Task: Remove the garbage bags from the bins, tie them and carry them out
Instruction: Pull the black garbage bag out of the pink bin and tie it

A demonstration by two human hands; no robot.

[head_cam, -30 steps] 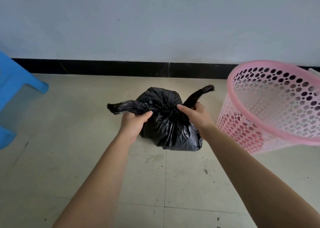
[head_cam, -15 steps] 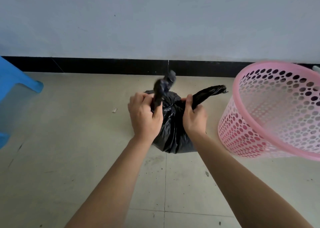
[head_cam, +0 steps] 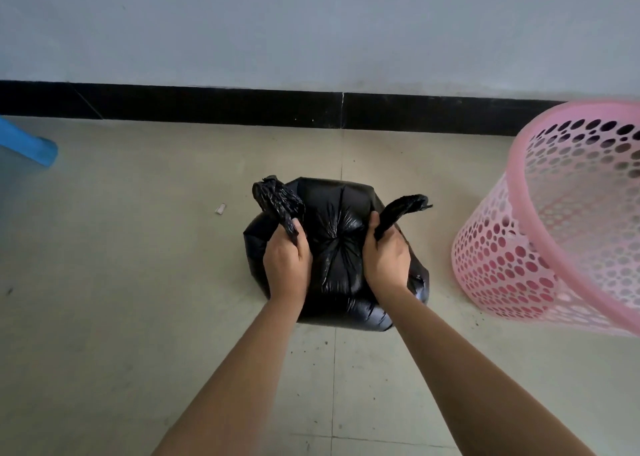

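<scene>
A black garbage bag (head_cam: 337,244) sits on the tiled floor in front of me, its top gathered into two twisted tails. My left hand (head_cam: 285,265) grips the left tail, which sticks up and away from me. The right tail is held in my right hand (head_cam: 386,259) and points up to the right. Between my hands the plastic is drawn tight into a pucker. An empty pink perforated bin (head_cam: 568,220) stands tilted at the right, apart from the bag.
A black skirting board (head_cam: 207,103) runs along the grey wall behind the bag. A blue plastic stool leg (head_cam: 33,147) shows at the left edge. A small white scrap (head_cam: 220,208) lies on the floor left of the bag.
My hands have drawn the two tails apart and lower over the bag, tightening the gathered top. The view has shifted closer and downward.
</scene>
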